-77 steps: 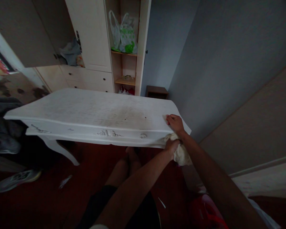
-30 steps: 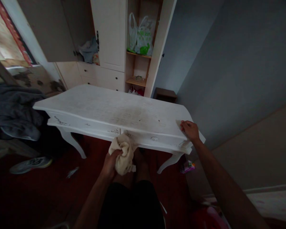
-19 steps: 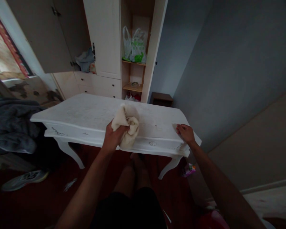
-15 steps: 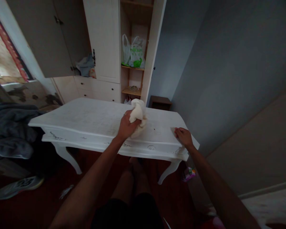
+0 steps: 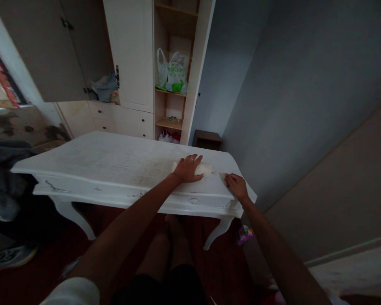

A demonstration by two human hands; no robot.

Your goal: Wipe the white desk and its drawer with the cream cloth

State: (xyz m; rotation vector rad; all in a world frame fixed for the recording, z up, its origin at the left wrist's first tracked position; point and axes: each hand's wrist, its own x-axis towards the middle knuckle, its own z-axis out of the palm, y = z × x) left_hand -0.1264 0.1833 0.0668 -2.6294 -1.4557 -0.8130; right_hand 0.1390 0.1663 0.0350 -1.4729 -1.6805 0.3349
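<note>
My left hand (image 5: 189,168) lies flat with spread fingers on a cream cloth (image 5: 205,169), pressing it against the top of the white table (image 5: 114,156). The cloth shows on both sides of the hand, and its middle is hidden beneath the palm. Further right, my right hand (image 5: 236,185) rests at the table's right end with its fingers curled together. A small pale shape shows by its fingertips; what it is, I cannot make out. Greyish smudges mark the tabletop left of the cloth.
Behind the table stands a white wardrobe (image 5: 131,55) with open doors and a plastic bag (image 5: 177,74) on a shelf. A small brown cabinet (image 5: 208,140) is near the grey wall. Dark clothing (image 5: 3,178) is heaped at left, above a shoe (image 5: 11,258).
My left hand has gone from gripping the bunched, raised cloth to lying flat on it, slightly further right. My right hand stays closed at the table's right end. The view has shifted slightly.
</note>
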